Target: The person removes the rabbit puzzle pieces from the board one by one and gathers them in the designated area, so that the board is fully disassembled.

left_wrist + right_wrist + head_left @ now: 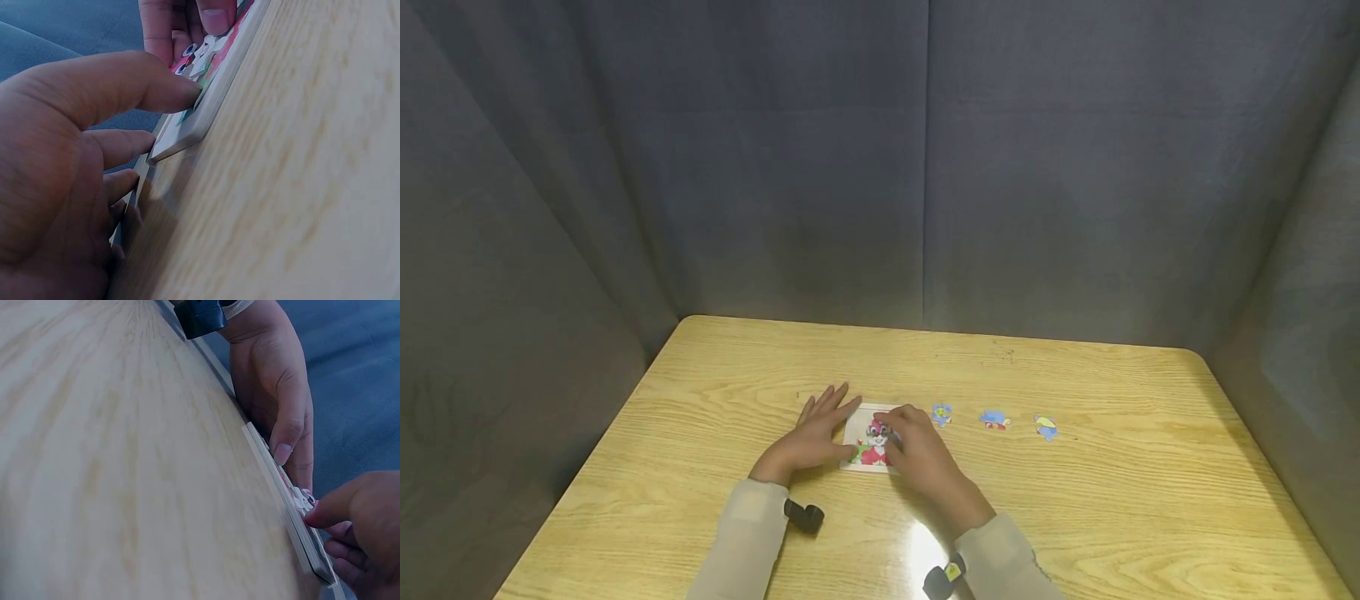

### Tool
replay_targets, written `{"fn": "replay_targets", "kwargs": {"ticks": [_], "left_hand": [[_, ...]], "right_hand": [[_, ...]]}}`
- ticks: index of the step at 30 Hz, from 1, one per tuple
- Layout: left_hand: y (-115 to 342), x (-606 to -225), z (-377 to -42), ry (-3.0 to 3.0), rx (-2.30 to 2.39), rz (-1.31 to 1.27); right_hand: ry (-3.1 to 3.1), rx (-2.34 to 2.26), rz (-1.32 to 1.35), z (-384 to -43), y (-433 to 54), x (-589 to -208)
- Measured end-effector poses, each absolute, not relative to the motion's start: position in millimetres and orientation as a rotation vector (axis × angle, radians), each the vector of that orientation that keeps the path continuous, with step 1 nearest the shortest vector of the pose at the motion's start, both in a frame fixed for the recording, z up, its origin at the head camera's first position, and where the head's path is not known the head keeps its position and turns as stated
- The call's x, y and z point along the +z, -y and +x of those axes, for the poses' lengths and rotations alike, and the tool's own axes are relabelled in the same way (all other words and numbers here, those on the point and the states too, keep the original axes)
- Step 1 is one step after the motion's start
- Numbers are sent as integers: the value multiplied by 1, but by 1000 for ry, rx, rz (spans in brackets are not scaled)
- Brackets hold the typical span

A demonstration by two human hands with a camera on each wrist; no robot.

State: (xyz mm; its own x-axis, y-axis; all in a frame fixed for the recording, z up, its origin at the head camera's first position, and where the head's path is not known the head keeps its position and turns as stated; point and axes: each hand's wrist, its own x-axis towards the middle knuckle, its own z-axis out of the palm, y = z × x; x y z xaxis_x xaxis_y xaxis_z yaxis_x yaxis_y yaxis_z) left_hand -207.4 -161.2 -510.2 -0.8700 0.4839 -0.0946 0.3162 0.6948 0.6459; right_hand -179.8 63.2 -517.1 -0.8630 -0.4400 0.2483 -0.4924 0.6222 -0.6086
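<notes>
A small jigsaw puzzle board [859, 422] with a pale frame lies on the table, partly filled with a picture of a cartoon animal [876, 450] in pink, white and green. At its left side, my left hand [814, 439] has its fingers spread; the thumb rests on the green part [205, 87] of the picture. My right hand [922, 454] arches over the board's right half, thumb and fingers bent around a puzzle piece [893, 438] with some blue on it, mostly hidden by the hand. In the right wrist view the right thumb [322, 515] touches the picture's surface.
To the right of the board lie three loose puzzle pieces: a blue one with a yellow flower [942, 414], a blue and red one [995, 419], and a blue and yellow one [1046, 427]. Dark curtains [775, 183] surround the wooden table [1150, 500] behind and at both sides.
</notes>
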Motion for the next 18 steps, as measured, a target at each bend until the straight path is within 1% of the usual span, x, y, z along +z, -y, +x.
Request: {"fn": "replay_targets", "kwargs": {"ticks": [10, 18], "left_hand": [[163, -509, -207, -2643, 936, 624], [164, -512, -209, -2639, 944, 616]], "right_hand": [[2707, 934, 876, -182, -65, -518], [2729, 928, 850, -185, -68, -519]]}}
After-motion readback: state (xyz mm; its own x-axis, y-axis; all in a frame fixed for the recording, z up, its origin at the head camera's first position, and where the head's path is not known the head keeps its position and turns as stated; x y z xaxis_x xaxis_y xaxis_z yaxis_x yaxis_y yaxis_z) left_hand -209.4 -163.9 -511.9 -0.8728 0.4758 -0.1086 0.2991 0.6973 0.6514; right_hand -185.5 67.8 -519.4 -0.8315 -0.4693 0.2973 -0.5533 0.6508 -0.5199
